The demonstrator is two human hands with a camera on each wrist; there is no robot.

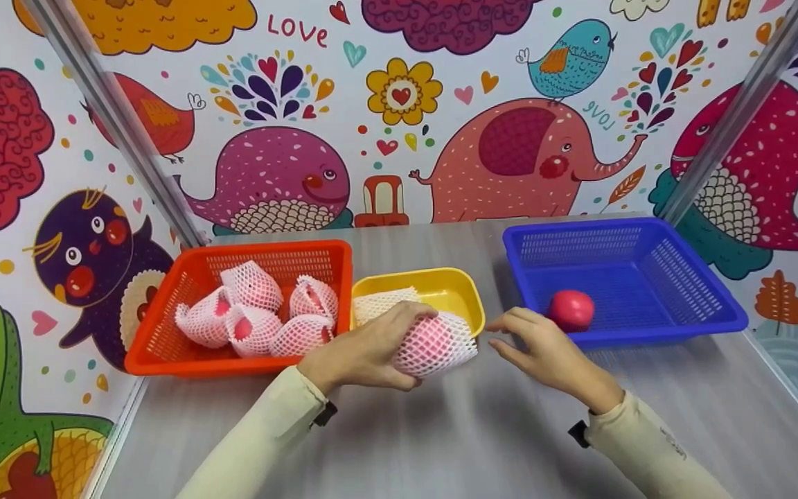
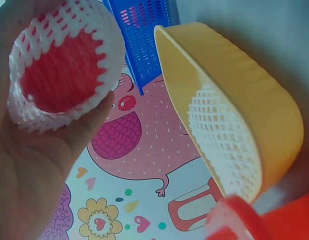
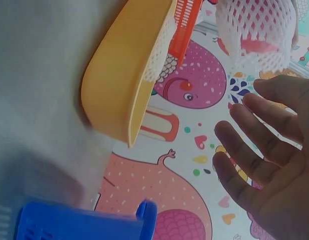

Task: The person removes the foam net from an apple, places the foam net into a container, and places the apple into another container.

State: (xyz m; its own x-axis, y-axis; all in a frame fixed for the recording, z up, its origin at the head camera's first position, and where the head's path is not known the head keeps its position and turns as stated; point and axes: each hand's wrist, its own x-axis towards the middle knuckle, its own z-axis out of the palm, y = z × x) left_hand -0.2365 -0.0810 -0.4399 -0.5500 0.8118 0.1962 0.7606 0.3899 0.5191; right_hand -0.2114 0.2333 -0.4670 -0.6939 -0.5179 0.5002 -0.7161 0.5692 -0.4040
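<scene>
My left hand (image 1: 371, 350) grips a red apple in a white foam net (image 1: 437, 344), held up in front of the yellow tray. In the left wrist view, bare red skin shows through the net's open end. The right hand (image 1: 541, 350) is just to the right of it, holding nothing; its fingers are spread and slightly bent in the right wrist view. A flattened white foam net (image 1: 385, 303) lies in the yellow tray (image 1: 472, 294), partly behind the left hand. One bare red apple (image 1: 571, 310) sits in the near left corner of the blue basket (image 1: 704, 326).
To the left, the red basket (image 1: 163, 326) holds several apples in foam nets (image 1: 253, 333). All three containers stand in a row on the grey table (image 1: 427, 443). Walls with cartoon animals (image 1: 510, 166) and metal corner posts close off the back and sides.
</scene>
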